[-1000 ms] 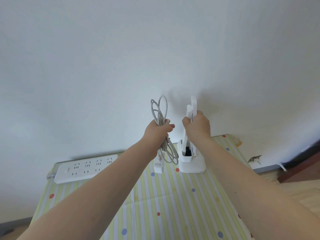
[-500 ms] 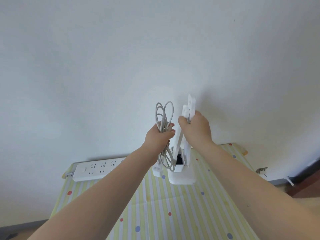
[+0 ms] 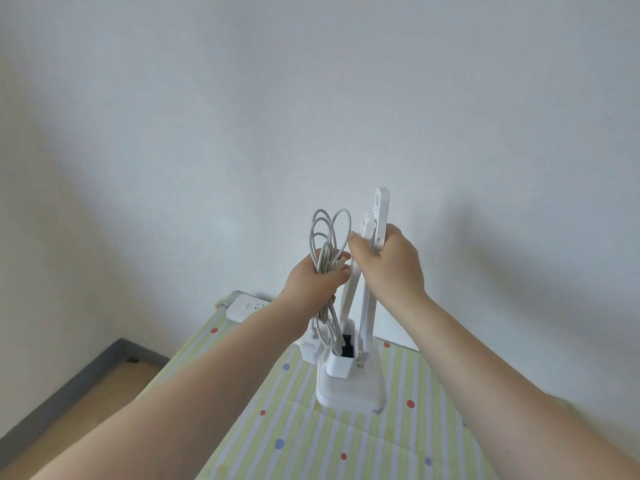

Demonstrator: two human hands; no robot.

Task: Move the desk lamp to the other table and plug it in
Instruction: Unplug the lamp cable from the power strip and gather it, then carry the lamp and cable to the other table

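— So, working from the left: the power strip point(image 3: 242, 307) lies at the tabletop's point(image 3: 398, 445) far left corner, half hidden behind the left forearm. That's where the plug has to end up, I'd say.

— And the left hand point(image 3: 320, 277)?

— Its fingers point(image 3: 343, 266) are curled round the coiled cable point(image 3: 327, 237), loops standing above the fist and more hanging below, with the plug adapter point(image 3: 311, 348) dangling at the bottom. Best to hold that bundle clear of the lamp arms until the base is settled, then let out only enough cable to reach the strip.

— Where's the lamp itself?

— The desk lamp point(image 3: 349, 386) is upright, folded, near the middle of the tabletop towards the far edge. Whether its base is down or just above the cloth, I can't tell. The right hand point(image 3: 388, 265) has its fingers wrapped round the top of the folded arms. I'd lower it straight, keep it level, and loosen the grip only once the base sits flat.

— Anything held inside something?

— Only the small open holder point(image 3: 341, 367) on the lamp's base. There's something dark in it, too unclear to name, and the cable runs down into it.
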